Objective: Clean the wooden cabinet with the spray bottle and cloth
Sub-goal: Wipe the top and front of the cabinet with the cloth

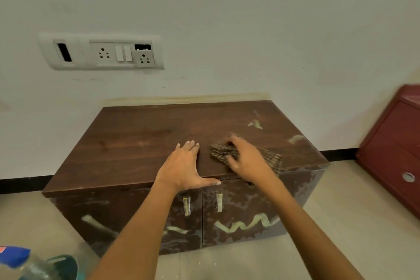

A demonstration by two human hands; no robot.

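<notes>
A low dark wooden cabinet [136, 143] stands against the wall, its two front doors scuffed and streaked with pale marks. My left hand [184, 168] lies flat and open on the cabinet top at the front edge, thumb along the rim. My right hand [247, 159] presses a brown checked cloth [222, 151] onto the top, right of centre, fingers curled into it. Part of the cloth shows past the wrist near the front edge. A clear bottle with a blue label [20, 261] sits blurred at the bottom left corner, on the floor side.
A red plastic drawer unit [395, 143] stands to the right of the cabinet. A white socket and switch panel [102, 52] is on the wall above. Pale paint-like smears [255, 124] mark the top's right rear. A teal object [63, 266] lies beside the bottle.
</notes>
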